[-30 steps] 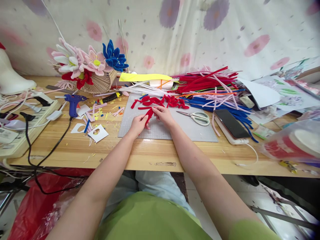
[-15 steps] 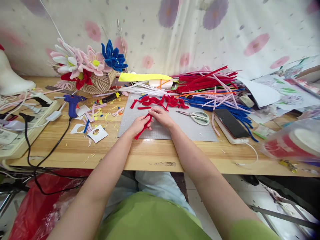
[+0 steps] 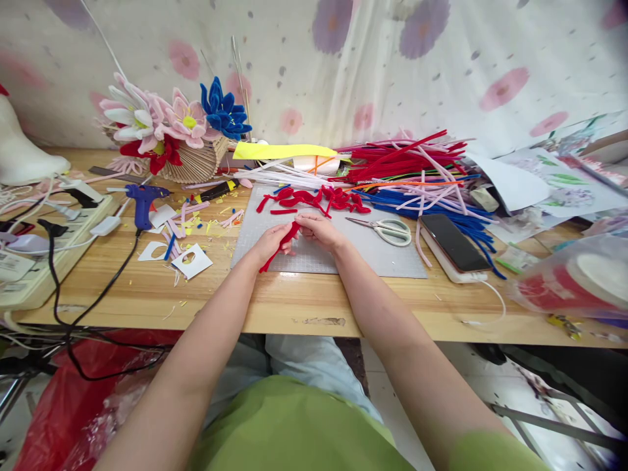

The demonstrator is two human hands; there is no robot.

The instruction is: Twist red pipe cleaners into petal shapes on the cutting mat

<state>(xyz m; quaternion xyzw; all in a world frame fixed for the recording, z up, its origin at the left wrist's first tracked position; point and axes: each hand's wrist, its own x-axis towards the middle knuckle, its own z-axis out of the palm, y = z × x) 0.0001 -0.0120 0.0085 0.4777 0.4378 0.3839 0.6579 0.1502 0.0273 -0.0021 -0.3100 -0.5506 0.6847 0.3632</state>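
Note:
Between my two hands is a red pipe cleaner point(image 3: 273, 257), bent into a long narrow shape. My left hand point(image 3: 273, 243) is closed around its middle, and the tail hangs down toward the wrist. The fingertips of my right hand point(image 3: 316, 230) pinch its upper end. Both hands are over the front part of a grey cutting mat point(image 3: 333, 260). Just beyond them on the mat lie several shaped red pipe-cleaner pieces point(image 3: 304, 198) and one short straight red piece point(image 3: 283, 212). Scissors point(image 3: 391, 231) with pale handles rest to the right of my right hand.
Bundles of red point(image 3: 407, 163) and blue pipe cleaners point(image 3: 441, 226) lie behind the mat and to its right. A phone point(image 3: 456, 242) sits at the right, near a bagged cup point(image 3: 574, 278). Leftward are a blue glue gun point(image 3: 143, 206), paper scraps, a power strip point(image 3: 53, 255) and pipe-cleaner flowers point(image 3: 184, 121).
The red pipe cleaner's lower tail has swung slightly left, and my left hand has tilted a little. My right hand stays at the upper end.

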